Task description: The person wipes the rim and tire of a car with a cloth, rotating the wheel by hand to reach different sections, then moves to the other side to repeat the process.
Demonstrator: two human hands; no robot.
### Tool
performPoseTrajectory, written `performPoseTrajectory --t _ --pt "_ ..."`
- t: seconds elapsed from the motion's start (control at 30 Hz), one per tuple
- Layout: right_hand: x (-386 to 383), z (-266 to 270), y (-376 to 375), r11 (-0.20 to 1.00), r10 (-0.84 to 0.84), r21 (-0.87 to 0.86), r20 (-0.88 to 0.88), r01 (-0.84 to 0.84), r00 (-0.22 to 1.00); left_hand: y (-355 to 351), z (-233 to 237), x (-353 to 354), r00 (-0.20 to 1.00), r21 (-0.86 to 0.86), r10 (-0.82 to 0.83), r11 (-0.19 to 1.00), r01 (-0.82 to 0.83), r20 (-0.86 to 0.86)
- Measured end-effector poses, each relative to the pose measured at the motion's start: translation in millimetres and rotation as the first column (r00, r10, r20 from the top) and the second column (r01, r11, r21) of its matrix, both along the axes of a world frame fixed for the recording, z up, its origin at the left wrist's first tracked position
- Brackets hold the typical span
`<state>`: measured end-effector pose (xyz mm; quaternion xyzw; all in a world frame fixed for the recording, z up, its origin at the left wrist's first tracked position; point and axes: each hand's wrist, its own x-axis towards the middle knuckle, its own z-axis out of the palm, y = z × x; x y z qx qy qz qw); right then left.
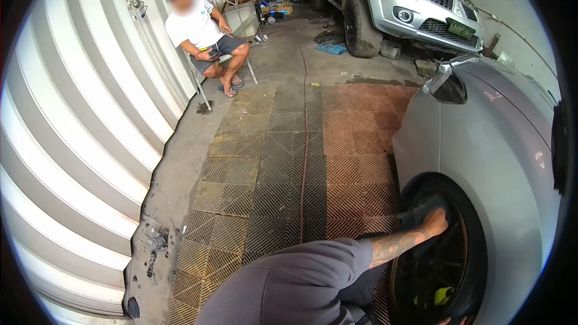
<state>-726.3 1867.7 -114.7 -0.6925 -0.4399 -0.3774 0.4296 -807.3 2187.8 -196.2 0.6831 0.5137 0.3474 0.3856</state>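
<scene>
At the upper part of the dark wheel [462, 229] of the silver car [500, 138], my left hand [435, 221] is closed, its tattooed forearm reaching in from a grey sleeve. A blurred greyish shape lies beside the fist, and what the fingers hold is hidden. Only fingertips of my right hand [462, 321] show at the bottom edge, by the lower tire; their grip cannot be made out. A bright yellow-green patch [442, 296] shows between the lower spokes.
A seated person [205, 36] is at the upper left, beside a corrugated wall [72, 144]. A thin red hose [304, 144] runs along the grated floor tiles [283, 174]. Another silver vehicle [403, 0], hood raised, stands behind, with a blue cloth [330, 49] near its tire.
</scene>
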Motion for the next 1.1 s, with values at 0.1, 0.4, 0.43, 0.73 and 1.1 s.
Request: performPoseTrajectory --t 0.1,0.4,0.43,0.73,1.1 --pt "0 2 1 1.000 0.012 -0.005 0.024 -0.011 1.000 -5 2 5 0.995 0.000 0.064 0.998 -0.064 0.074" --pt "8 -3 0 1.000 0.020 -0.009 0.064 -0.019 0.998 9 -4 19 0.940 -0.051 0.249 0.968 -0.244 0.232" --pt "8 -3 1 1.000 0.019 -0.007 0.075 -0.019 0.997 10 -5 16 0.944 -0.036 0.232 0.972 -0.230 0.235" --pt "8 0 0 1.000 0.018 -0.004 0.127 -0.017 0.992 -7 -9 20 0.715 -0.157 0.222 0.975 -0.157 0.663" --pt "10 0 -1 0.999 0.040 0.007 0.143 -0.042 0.989 14 -37 44 0.599 -0.276 0.289 0.954 -0.116 0.747"
